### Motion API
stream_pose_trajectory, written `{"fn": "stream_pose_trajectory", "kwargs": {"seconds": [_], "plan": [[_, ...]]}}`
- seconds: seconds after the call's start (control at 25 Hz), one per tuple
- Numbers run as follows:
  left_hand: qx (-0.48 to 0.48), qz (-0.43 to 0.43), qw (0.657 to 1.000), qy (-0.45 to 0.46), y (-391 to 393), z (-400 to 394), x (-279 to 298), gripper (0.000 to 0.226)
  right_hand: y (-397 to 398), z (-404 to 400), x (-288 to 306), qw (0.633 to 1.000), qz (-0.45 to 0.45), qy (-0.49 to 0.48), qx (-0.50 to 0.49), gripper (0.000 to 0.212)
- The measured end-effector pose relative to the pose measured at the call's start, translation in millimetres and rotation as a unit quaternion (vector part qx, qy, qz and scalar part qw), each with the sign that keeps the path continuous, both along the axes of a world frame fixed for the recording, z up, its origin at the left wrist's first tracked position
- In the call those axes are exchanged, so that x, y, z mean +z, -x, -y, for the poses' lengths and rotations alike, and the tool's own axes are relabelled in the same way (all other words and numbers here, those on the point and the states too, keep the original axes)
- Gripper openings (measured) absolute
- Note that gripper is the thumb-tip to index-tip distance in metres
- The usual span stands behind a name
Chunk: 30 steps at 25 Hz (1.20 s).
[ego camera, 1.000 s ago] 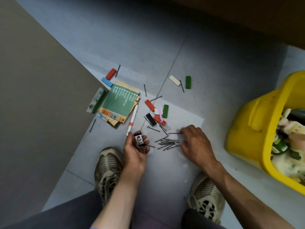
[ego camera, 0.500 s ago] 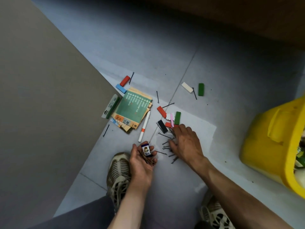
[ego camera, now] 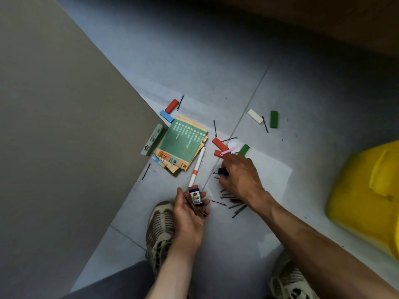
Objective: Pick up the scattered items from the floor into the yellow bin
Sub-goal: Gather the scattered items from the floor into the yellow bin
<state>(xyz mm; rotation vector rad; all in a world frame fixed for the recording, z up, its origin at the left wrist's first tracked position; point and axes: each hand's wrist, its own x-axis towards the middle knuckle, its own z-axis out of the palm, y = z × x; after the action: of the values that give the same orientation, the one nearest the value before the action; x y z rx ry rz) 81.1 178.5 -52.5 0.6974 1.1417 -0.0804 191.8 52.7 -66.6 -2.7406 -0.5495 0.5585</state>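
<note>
Left hand: my left hand (ego camera: 190,214) is palm up just short of the marker's near tip, fingers curled around a small dark card with a picture on it (ego camera: 195,196) and a bundle of hairpins (ego camera: 197,211) lying across the palm.
Right hand: my right hand (ego camera: 239,178) is palm down on the floor to the right of the marker, fingers bunched together over a small black block (ego camera: 222,171) — I cannot tell whether they have actually gripped it.
Marker: a white marker with an orange band (ego camera: 197,168) lies on the grey floor (ego camera: 216,72), its far end touching the booklet stack.
Booklets: a stack of booklets, green cover on top (ego camera: 182,145), sits just left of the marker; a pale green box (ego camera: 153,140) lies on its far left side.
Loose hairpins: a pile (ego camera: 234,201) lies right of the marker, partly under my right wrist; single pins are scattered around.
Blocks: two red blocks (ego camera: 220,143), a pink clip (ego camera: 228,151) and a green block (ego camera: 244,149) lie beyond the marker's far end, near my right fingertips; a red (ego camera: 172,105) and a blue block (ego camera: 166,116) sit beyond the booklets; a white (ego camera: 255,116) and a green block (ego camera: 274,119) lie further out to the right.
Yellow bin: the yellow bin (ego camera: 367,197) stands well to the right of the marker — cut off by the frame edge.
</note>
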Motion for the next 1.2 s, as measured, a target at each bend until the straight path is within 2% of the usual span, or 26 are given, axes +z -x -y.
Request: {"fn": "stream_pose_trajectory", "kwargs": {"seconds": [0.12,0.2,0.28,0.36,0.44,0.6,0.72,0.8,0.88,1.0,1.08,1.2], "plan": [[0.008,0.001,1.000,-0.003,-3.5,-0.4,-2.7,0.049,8.2,38.1,4.1,0.994,0.018,-0.023,-0.103,0.018],[0.007,-0.006,1.000,-0.002,-3.7,3.5,-3.2,0.047,12.0,54.7,7.2,0.986,0.096,-0.003,-0.132,0.019],[-0.003,-0.009,1.000,0.003,-1.5,8.7,-1.8,0.047,14.0,52.7,9.0,0.990,0.136,0.011,-0.046,0.030],[-0.005,-0.008,1.000,0.005,1.4,7.6,0.7,0.047,18.4,31.7,8.2,0.994,0.081,0.016,0.069,0.042],[0.000,-0.008,1.000,0.006,1.6,4.0,2.2,0.048,23.2,10.8,2.8,0.994,0.034,0.063,0.085,0.050],[0.008,-0.011,1.000,0.005,1.0,1.3,2.5,0.048,40.7,19.4,4.4,0.983,0.050,0.096,0.149,0.035],[0.004,-0.004,1.000,0.017,0.9,5.0,-0.8,0.047,64.1,39.6,5.6,0.981,0.102,0.044,0.161,0.035],[0.006,-0.003,1.000,0.025,2.1,5.1,-1.7,0.045,82.9,30.0,1.2,0.969,0.106,-0.006,0.225,0.036],[0.010,-0.007,1.000,0.023,4.7,3.4,-2.4,0.044,92.1,15.3,-3.5,0.961,0.118,-0.003,0.251,0.028],[0.008,-0.014,1.000,0.013,6.5,2.0,-1.9,0.040,75.9,16.7,-2.5,0.972,0.136,0.017,0.189,0.015],[-0.010,-0.026,1.000,0.004,6.4,4.9,-2.5,0.037,67.0,39.3,-4.0,0.985,0.115,-0.010,0.125,0.019],[-0.049,-0.049,0.998,-0.004,5.6,15.1,-6.0,0.031,62.9,86.3,-2.4,0.996,0.062,0.012,-0.060,0.038]]}}
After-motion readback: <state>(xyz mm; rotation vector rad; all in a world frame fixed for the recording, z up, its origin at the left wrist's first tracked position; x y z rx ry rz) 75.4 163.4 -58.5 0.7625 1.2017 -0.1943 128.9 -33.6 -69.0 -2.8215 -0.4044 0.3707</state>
